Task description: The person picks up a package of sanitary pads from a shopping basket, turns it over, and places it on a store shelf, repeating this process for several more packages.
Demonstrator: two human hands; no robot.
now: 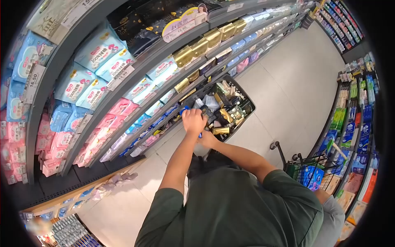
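My left hand [194,122] is closed around the blue handle [184,110] of a shopping cart. My right hand [209,140] is lower and to the right, its fingers curled at the near end of the same blue handle. Just beyond my hands is the dark cart basket [252,108]. Inside it lie several packages in black, gold, silver and white; what kind of goods they are I cannot make out. A gold pack [221,130] rests at the near side of the basket. Part of the handle is hidden under my fingers.
Curved-looking shelves [98,96] on the left hold blue packs [101,49] and pink packs [123,106], with price tags. To the right stand a wire cart [327,166] holding a blue pack and a person in grey [332,218]. Tiled floor [284,86] runs between the shelves.
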